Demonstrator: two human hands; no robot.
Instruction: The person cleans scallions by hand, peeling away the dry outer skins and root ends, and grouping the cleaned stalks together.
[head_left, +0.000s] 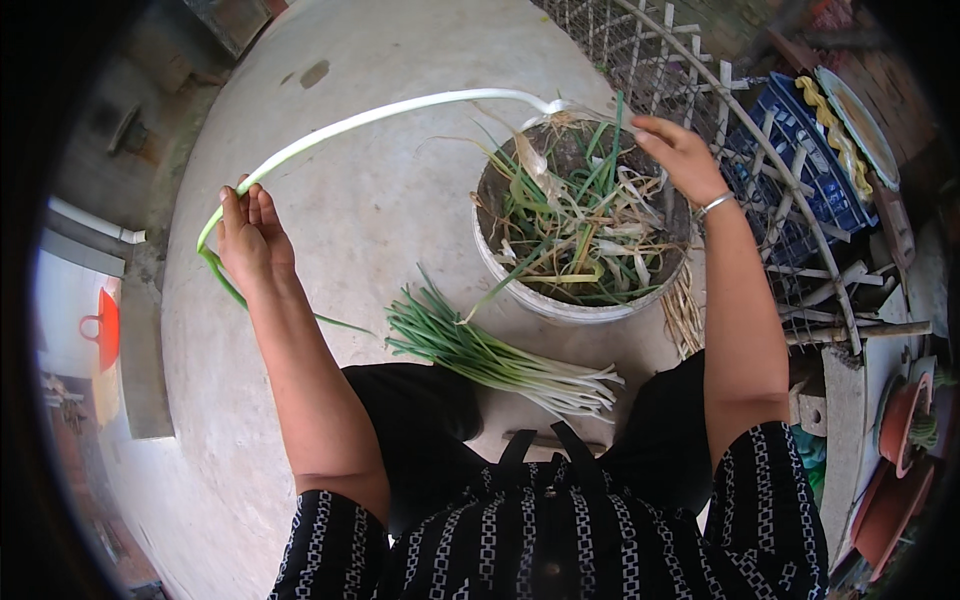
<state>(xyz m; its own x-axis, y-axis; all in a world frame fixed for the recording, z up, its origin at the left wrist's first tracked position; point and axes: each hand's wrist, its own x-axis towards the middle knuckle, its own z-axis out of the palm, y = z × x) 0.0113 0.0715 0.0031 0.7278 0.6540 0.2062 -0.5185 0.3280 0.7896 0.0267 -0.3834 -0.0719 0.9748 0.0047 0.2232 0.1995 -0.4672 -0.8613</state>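
Inside bucket (575,310): green, dry trimmings (590,225) | left fingers (256,205) closed round onion stalk (400,104) | right fingers (655,142) pinching dry strip (603,115)

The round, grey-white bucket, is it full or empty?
Looks mostly full: tangled green and dry brown leaf scraps hide the bottom of the bucket, some poking over its rim.

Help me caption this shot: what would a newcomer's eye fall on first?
First, the long white-and-green stalk, bowed across the upper view from the left hand toward the bucket. Then the round bucket itself, right of centre, filled with dry and green leaves. Below it lies a bundle of slim green stalks with white ends.
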